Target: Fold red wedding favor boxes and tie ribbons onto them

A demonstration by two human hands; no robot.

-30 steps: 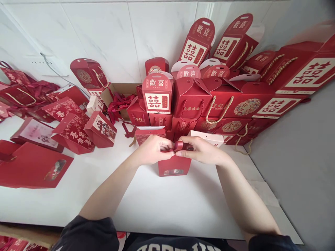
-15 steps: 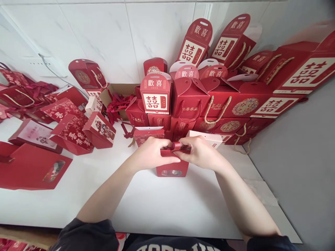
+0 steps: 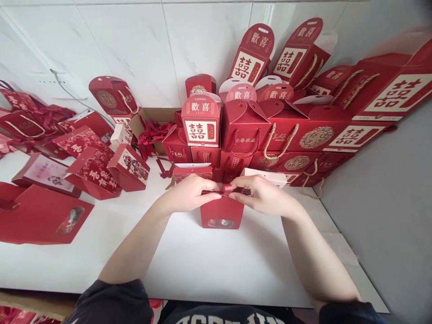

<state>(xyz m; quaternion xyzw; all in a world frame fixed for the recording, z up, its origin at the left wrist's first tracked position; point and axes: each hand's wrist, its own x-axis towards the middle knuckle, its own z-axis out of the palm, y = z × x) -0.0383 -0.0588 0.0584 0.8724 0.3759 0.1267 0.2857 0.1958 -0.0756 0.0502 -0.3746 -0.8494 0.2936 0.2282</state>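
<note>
A red gift box with a small clear window low on its front stands upright on the white table. A dark red ribbon loops up at its top edge. My left hand pinches the ribbon from the left, thumb along the box's upper edge. From the other side my right hand pinches it too, its thumb pressing near the loop. The fingers partly cover the ribbon and the top of the box.
Red boxes with rope handles are stacked against the tiled wall. A carton of red ribbons stands behind, left of the stack. More red boxes and a larger windowed one lie to the left. A grey wall bounds the right.
My left thumb has shifted up and left, onto the box's top edge. My right thumb has also come up toward the ribbon. The box stays in place.
</note>
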